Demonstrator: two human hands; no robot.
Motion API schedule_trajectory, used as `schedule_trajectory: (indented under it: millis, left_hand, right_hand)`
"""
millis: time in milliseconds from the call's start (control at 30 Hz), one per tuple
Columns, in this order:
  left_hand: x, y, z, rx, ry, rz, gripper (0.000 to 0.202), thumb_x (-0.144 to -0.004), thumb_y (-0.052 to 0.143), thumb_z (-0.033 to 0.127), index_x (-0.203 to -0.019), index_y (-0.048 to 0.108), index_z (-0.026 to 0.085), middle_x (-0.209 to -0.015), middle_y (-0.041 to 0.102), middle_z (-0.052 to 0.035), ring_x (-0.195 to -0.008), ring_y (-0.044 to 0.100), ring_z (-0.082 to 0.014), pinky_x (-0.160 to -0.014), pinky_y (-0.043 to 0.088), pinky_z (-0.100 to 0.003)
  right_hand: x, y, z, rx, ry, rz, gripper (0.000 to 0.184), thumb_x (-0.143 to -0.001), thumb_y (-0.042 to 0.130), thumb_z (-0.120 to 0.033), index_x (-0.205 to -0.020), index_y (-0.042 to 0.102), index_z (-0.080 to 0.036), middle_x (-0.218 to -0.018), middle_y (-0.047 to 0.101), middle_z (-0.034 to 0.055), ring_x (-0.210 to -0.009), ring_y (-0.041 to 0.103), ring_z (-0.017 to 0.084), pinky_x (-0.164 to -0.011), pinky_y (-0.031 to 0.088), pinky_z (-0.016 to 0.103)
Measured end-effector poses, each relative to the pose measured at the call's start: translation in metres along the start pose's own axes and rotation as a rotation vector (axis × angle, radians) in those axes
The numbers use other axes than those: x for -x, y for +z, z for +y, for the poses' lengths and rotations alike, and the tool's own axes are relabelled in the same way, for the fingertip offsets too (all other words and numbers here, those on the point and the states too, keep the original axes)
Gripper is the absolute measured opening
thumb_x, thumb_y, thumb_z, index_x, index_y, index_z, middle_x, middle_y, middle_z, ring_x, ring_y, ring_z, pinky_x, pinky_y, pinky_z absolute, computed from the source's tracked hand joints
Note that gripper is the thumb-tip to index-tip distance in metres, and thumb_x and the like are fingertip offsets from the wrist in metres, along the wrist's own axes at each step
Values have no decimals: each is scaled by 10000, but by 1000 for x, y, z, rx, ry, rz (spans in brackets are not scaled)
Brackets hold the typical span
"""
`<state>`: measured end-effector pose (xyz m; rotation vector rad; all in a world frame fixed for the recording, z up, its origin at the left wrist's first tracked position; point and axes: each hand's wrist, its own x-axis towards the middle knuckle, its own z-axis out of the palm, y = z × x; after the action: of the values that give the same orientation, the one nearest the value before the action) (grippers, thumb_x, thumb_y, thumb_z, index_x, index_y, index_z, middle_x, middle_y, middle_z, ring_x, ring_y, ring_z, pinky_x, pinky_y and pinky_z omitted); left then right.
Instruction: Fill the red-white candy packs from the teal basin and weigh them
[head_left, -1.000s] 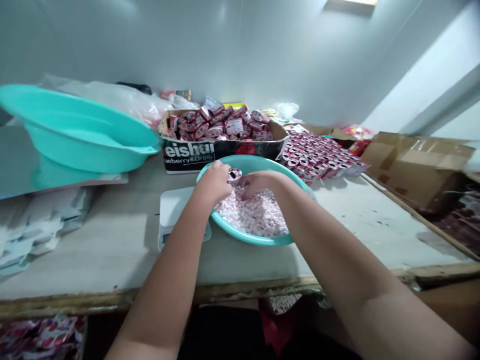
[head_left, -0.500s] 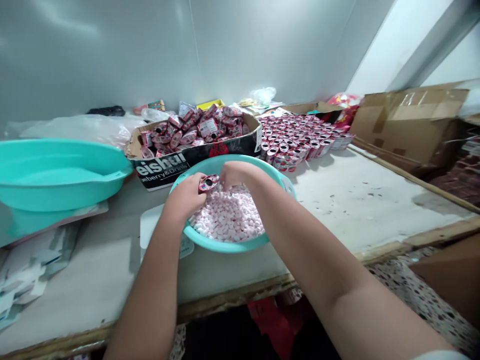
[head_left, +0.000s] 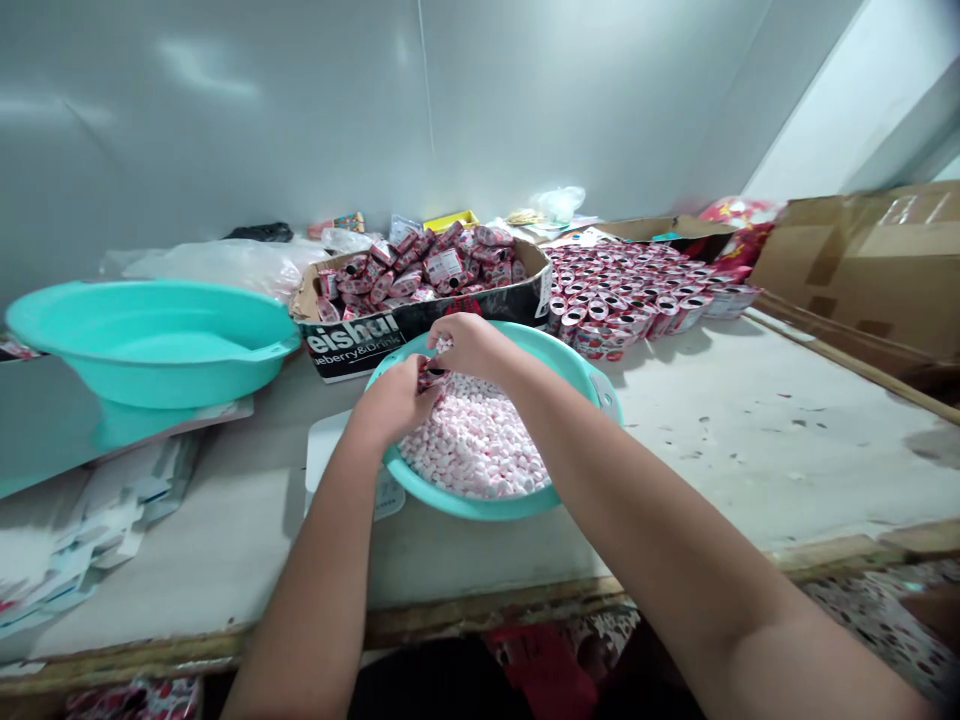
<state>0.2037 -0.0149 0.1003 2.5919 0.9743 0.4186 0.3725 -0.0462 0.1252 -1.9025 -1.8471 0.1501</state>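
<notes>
A turquoise basin (head_left: 480, 510) stands in front of me, heaped with small pinkish-white candies (head_left: 487, 445). Over its left part my left hand (head_left: 391, 405) grips a small red-and-white printed container (head_left: 430, 378) with a dark opening on top. My right hand (head_left: 466, 345) is closed around some of the candies just above that opening, its fingers curled and touching or almost touching the container. Much of the container is hidden by the fingers. Under the basin's left side shows a white flat scale-like device (head_left: 324, 445).
Behind the basin, a cardboard box (head_left: 360, 345) holds a jumble of similar containers. To its right, many stand upright in rows (head_left: 622, 290). A second turquoise basin (head_left: 157, 370) sits left, near paper scraps (head_left: 105, 540). Large cartons (head_left: 862, 270) are at right.
My right hand has risen out of the candies with some in it and moved over the container in my left hand. The view has shifted slightly left.
</notes>
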Motion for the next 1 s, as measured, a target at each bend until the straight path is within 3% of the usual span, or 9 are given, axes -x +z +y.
schedule_trajectory:
  millis: [267, 533, 733, 900, 1000]
  left_hand:
    - [1, 0, -1, 46, -4, 26, 277, -937, 606, 272, -1203, 588, 195, -1160, 701, -100, -1109, 655, -292, -922, 508, -372]
    - [0, 2, 1, -59, -23, -1, 253, -945, 604, 285, -1169, 585, 169, -1149, 704, -121, -1069, 663, -307, -828, 512, -362]
    - [0, 2, 1, -68, -3, -14, 356, -941, 612, 257, -1280, 555, 161, -1187, 690, -127, -1125, 642, -307, -891, 502, -372]
    - [1, 1, 4, -101, -25, -11, 342, -946, 605, 270, -1259, 545, 145, -1144, 693, -143, -1068, 656, -325, -816, 501, -372]
    - [4, 0, 7, -99, -86, -12, 430, -960, 573, 271, -1359, 474, 143, -1129, 698, -153, -1050, 668, -332, -795, 507, -369]
  right_hand:
    - [1, 4, -2, -100, -76, 52, 234, -760, 740, -160, -993, 757, -142, -911, 696, -5, -776, 547, 98, -674, 373, 188]
    - [3, 6, 1, -131, -67, 18, 237, -754, 733, -152, -990, 741, -151, -887, 693, -7, -755, 557, 96, -658, 392, 193]
    - [2, 7, -1, -153, -50, -14, 196, -801, 682, -123, -988, 727, -159, -960, 716, 0, -754, 579, 84, -685, 422, 179]
    - [3, 6, -5, -196, -28, -19, 189, -809, 673, -111, -982, 738, -150, -965, 722, 5, -745, 588, 84, -674, 425, 179]
    - [2, 4, -3, -246, 50, 27, 211, -814, 679, -119, -1012, 746, -145, -969, 724, 10, -760, 598, 87, -667, 432, 172]
